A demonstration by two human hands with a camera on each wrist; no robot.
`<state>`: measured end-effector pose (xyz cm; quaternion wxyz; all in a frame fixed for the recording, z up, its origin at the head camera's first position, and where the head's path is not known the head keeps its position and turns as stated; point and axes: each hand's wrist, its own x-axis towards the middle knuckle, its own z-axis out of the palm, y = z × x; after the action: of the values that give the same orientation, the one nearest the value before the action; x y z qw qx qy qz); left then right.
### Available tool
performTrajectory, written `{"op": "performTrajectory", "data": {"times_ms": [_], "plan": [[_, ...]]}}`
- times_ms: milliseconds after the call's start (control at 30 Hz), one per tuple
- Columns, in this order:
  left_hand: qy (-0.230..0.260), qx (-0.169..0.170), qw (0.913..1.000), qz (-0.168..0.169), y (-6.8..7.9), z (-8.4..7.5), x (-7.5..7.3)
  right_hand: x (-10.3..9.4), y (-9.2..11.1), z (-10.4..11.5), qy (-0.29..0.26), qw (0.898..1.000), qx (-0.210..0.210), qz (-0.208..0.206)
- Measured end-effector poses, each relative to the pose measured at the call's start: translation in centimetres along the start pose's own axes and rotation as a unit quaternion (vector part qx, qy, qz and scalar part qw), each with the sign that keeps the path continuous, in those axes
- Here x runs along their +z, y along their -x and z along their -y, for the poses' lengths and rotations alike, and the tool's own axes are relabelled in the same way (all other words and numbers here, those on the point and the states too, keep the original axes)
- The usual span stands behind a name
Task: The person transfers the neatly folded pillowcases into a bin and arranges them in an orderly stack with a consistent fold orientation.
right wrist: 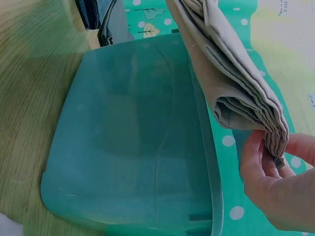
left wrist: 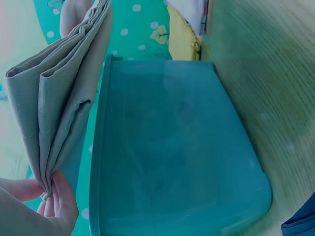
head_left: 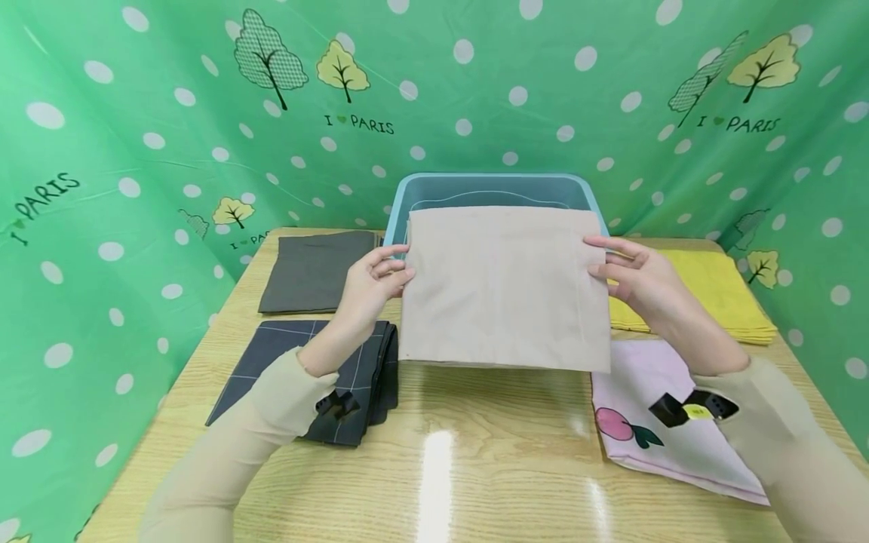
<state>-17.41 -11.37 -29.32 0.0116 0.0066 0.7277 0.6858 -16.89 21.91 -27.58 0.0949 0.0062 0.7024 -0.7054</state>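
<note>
A folded beige cloth [head_left: 505, 290] of several layers is held up in front of a blue plastic bin [head_left: 498, 181]. My left hand [head_left: 370, 283] pinches its left edge between thumb and fingers. At the opposite edge my right hand [head_left: 634, 279] pinches the layers in the same way. Both wrist views show the stacked folds of the cloth [left wrist: 59, 93] gathered between thumb and fingers, above the level of the bin's rim [right wrist: 202, 113]. In the head view the cloth hides most of the bin's front and inside.
On the wooden table [head_left: 380, 490], a dark grey folded cloth [head_left: 308, 271] and a navy checked cloth [head_left: 271, 354] lie at left. A yellow folded cloth [head_left: 713, 290] and a pink cloth with a fruit print [head_left: 652, 385] lie at right. Green dotted curtain [head_left: 462, 90] hangs behind.
</note>
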Motion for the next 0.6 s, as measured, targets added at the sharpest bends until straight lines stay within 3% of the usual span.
{"op": "performTrajectory", "data": {"times_ms": [300, 600], "plan": [[0.014, -0.016, 0.9998, 0.002, -1.4, -0.2, -0.1, 0.0, -1.1, 0.8, -0.021, 1.0, 0.012, 0.003], [0.02, -0.033, 0.9991, -0.019, -3.0, -0.5, 0.2, 0.0, -2.7, 1.5, 0.002, 0.999, 0.033, -0.009]]}}
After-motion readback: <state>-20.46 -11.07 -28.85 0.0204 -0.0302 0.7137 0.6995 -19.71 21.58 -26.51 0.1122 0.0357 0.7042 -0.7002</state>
